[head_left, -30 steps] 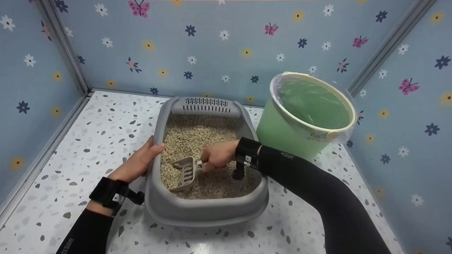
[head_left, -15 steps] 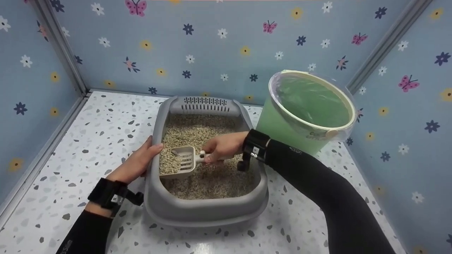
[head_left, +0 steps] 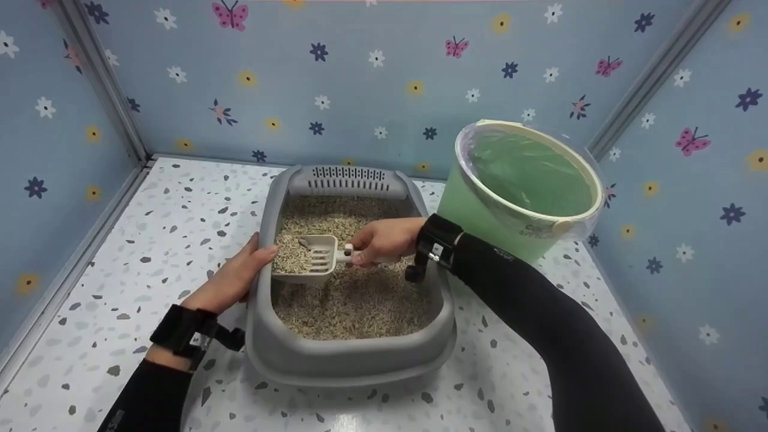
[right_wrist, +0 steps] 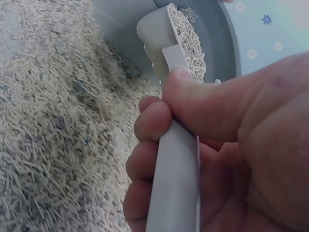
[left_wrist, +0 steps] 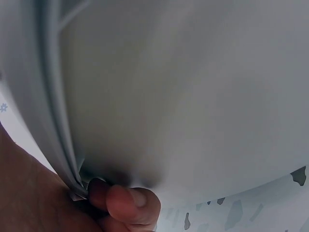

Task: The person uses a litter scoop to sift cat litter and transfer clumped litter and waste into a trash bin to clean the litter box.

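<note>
Your right hand (head_left: 383, 241) holds the scoop (head_left: 311, 258) by its handle, with your fingers curled under it and your thumb pressed on top. The scoop is up above the litter (head_left: 354, 300), near the left side of the gray litter box (head_left: 351, 360), and it is full of little pellets. Your left hand (head_left: 237, 276) rests on the left rim of the box, with the fingers bent over the edge to keep the box in place. The scoop looks light and stiff, so the handle is the good place to hold it, close to the bowl, and it needs to stay flat. The pellets are small, dry and loose, so they will likely roll off or drop through the slots if you tip it. The green bucket (head_left: 480, 219) with a clear bag in it stands on the worktop (head_left: 150, 240) just right of the box. The head view shows the box, the bucket and both hands together. The right wrist view shows your thumb (right_wrist: 212, 104) on the handle and the pellets heaped in the scoop. The left wrist view is very close and blurry, so I can only make out some fingertips (left_wrist: 128, 205) against the gray wall of the box.
</note>
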Demonstrator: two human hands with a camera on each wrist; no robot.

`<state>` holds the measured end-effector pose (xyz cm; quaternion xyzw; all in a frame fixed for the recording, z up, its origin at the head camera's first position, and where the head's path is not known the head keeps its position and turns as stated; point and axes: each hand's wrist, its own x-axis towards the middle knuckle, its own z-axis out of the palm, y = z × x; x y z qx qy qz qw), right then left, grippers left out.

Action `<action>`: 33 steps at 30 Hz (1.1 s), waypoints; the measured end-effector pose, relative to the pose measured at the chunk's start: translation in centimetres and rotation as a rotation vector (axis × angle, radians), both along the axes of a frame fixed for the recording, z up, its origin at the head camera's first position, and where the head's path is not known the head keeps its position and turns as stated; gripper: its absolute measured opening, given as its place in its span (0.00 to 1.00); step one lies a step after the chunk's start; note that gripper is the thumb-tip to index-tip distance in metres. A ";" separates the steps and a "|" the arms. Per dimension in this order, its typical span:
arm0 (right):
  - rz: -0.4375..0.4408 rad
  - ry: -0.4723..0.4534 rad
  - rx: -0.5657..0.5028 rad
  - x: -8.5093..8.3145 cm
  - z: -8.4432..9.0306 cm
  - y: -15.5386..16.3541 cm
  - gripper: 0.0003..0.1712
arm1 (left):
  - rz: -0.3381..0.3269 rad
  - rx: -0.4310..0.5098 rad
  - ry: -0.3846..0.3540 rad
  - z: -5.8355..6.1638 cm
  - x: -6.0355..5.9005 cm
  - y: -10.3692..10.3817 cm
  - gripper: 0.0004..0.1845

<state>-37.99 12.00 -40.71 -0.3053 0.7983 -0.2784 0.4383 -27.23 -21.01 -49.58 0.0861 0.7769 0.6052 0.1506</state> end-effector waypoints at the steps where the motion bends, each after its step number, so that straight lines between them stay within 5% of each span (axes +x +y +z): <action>1: -0.002 0.011 -0.007 -0.1 0.1 0.2 0.20 | 0.000 -0.009 -0.001 0.0 0.0 0.0 0.49; 12: -0.031 0.120 0.029 -1.1 1.1 2.0 0.18 | 0.010 -0.030 0.009 0.0 0.3 0.1 0.47; 19: 0.119 0.362 0.226 -1.0 1.0 1.0 0.23 | 0.010 -0.035 0.014 -0.1 0.4 0.3 0.46; 24: 0.226 0.414 0.318 -0.4 1.2 -0.9 0.26 | 0.013 -0.050 0.011 0.0 0.4 0.4 0.47; 33: 0.262 0.446 0.426 1.1 1.3 -5.8 0.29 | 0.015 -0.035 -0.004 0.1 0.2 0.2 0.47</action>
